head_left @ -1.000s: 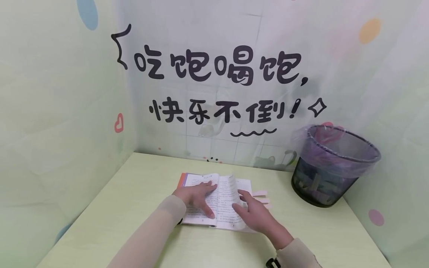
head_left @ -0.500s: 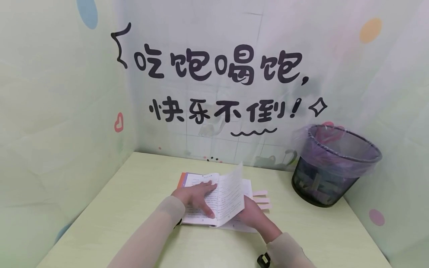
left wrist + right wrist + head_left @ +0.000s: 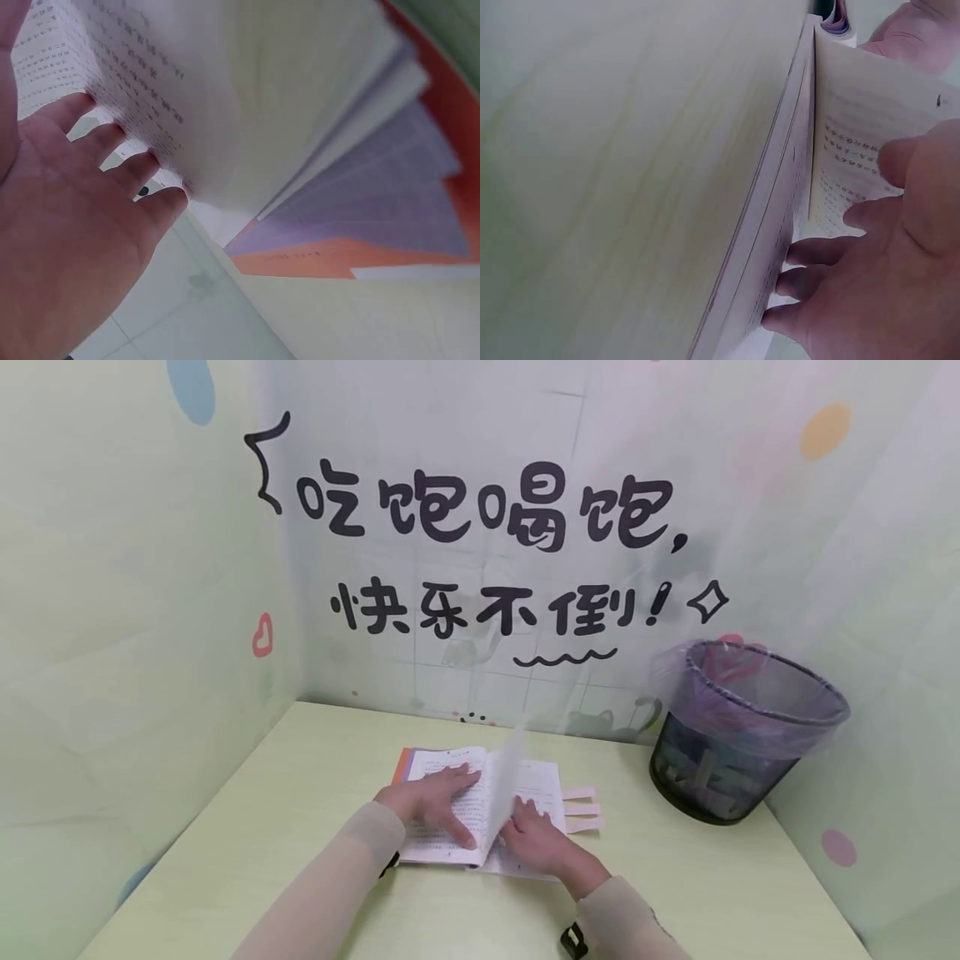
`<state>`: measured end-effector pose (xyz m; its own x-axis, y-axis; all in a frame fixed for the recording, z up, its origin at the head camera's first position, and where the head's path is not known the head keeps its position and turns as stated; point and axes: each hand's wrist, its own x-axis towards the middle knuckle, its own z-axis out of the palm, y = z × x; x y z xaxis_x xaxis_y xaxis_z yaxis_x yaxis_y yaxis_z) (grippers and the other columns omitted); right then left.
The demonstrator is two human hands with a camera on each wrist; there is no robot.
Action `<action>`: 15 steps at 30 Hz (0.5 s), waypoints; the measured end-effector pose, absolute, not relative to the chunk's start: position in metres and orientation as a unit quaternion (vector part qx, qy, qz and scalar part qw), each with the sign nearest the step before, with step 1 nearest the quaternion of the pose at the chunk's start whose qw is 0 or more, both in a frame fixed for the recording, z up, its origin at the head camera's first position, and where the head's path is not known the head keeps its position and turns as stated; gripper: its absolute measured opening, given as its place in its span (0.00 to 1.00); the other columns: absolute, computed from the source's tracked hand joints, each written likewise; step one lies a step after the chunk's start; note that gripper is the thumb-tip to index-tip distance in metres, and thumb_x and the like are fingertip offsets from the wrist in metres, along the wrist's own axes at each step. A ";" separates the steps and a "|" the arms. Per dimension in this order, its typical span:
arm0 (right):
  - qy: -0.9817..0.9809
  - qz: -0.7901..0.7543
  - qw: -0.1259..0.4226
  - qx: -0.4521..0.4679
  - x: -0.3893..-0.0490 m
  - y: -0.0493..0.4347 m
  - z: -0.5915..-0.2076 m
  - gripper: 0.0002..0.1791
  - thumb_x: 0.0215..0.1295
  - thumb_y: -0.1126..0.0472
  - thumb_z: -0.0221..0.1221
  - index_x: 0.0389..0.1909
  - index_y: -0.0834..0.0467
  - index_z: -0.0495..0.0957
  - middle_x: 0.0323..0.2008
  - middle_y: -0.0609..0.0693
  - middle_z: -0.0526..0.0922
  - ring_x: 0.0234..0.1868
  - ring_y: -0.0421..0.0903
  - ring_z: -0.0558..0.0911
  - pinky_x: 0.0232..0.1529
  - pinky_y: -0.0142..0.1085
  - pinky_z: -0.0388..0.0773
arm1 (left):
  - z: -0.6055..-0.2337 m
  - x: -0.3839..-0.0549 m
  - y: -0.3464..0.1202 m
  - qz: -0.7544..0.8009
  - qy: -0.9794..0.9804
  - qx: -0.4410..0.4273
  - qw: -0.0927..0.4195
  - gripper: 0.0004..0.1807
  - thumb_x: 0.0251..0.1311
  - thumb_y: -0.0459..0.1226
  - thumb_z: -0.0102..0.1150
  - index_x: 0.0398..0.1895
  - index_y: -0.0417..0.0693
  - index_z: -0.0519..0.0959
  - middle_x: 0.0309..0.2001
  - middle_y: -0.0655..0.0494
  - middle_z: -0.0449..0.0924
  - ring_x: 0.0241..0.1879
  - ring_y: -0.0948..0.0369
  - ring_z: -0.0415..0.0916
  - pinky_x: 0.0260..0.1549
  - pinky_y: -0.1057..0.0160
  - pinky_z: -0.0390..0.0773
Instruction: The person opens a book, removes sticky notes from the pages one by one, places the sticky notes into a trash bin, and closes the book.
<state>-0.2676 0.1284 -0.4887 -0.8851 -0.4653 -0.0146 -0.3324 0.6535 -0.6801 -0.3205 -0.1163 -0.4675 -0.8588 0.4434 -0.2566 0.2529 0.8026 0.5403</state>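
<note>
An open book with printed pages lies on the table, its orange and purple cover leaves showing along the left side. On the left page my left hand rests with fingers spread, its thumb near the spine. One page stands nearly upright from the middle of the book. My right hand is just right of that page, fingertips touching the right-hand page below. In the right wrist view, the thumb is next to the raised page, and nothing is pinched between the fingers.
Several pale pink tabs stick out past the book's right edge. A black mesh wastebasket with a purple liner stands at the table's back right. Patterned cloth walls rise along the pale table.
The page has swung up from the right and now stands near the spine. My right hand has moved left beneath it and onto the right page. My left hand has stayed in place.
</note>
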 end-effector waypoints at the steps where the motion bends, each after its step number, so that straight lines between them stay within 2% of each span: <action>1: 0.908 -0.348 0.097 -0.212 -0.268 0.127 -0.489 0.38 0.89 0.41 0.43 0.87 0.58 0.58 0.84 0.72 0.60 0.85 0.79 0.53 0.81 0.80 0.44 | -0.468 -0.321 -0.118 0.250 0.931 0.190 0.184 0.66 0.49 0.59 0.86 0.90 0.65 0.57 0.92 0.57 0.46 0.91 0.48 0.42 0.87 0.34 0.49; 3: 0.918 -0.328 0.107 -0.196 -0.270 0.124 -0.492 0.41 0.88 0.34 0.36 0.90 0.53 0.54 0.85 0.72 0.56 0.85 0.80 0.49 0.81 0.80 0.41 | -0.470 -0.321 -0.121 0.245 0.933 0.194 0.177 0.65 0.50 0.60 0.85 0.90 0.65 0.57 0.92 0.57 0.46 0.91 0.47 0.42 0.86 0.33 0.50; 6: 0.926 -0.303 0.110 -0.195 -0.271 0.122 -0.493 0.41 0.87 0.31 0.36 0.90 0.47 0.54 0.85 0.73 0.56 0.85 0.81 0.49 0.81 0.80 0.42 | -0.471 -0.319 -0.127 0.235 0.938 0.192 0.167 0.65 0.51 0.63 0.83 0.90 0.65 0.57 0.92 0.55 0.45 0.91 0.45 0.41 0.85 0.31 0.50; 10: 0.936 -0.274 0.117 -0.189 -0.268 0.118 -0.488 0.39 0.87 0.32 0.38 0.90 0.43 0.53 0.84 0.75 0.55 0.85 0.80 0.50 0.83 0.77 0.44 | -0.471 -0.317 -0.142 0.227 0.943 0.179 0.167 0.67 0.50 0.63 0.84 0.90 0.61 0.56 0.92 0.52 0.46 0.90 0.42 0.43 0.84 0.28 0.52; 13: 0.943 -0.248 0.123 -0.184 -0.267 0.114 -0.484 0.39 0.86 0.30 0.39 0.90 0.37 0.51 0.84 0.75 0.55 0.86 0.79 0.50 0.83 0.76 0.46 | -0.472 -0.315 -0.158 0.226 0.945 0.160 0.172 0.67 0.48 0.59 0.86 0.90 0.61 0.58 0.91 0.52 0.49 0.89 0.37 0.46 0.82 0.24 0.53; 15: 0.948 -0.229 0.121 -0.185 -0.267 0.112 -0.483 0.39 0.85 0.28 0.39 0.90 0.35 0.51 0.84 0.76 0.56 0.85 0.80 0.51 0.83 0.77 0.48 | -0.474 -0.314 -0.169 0.230 0.946 0.154 0.169 0.65 0.47 0.56 0.88 0.89 0.60 0.61 0.91 0.48 0.50 0.87 0.32 0.47 0.81 0.22 0.52</action>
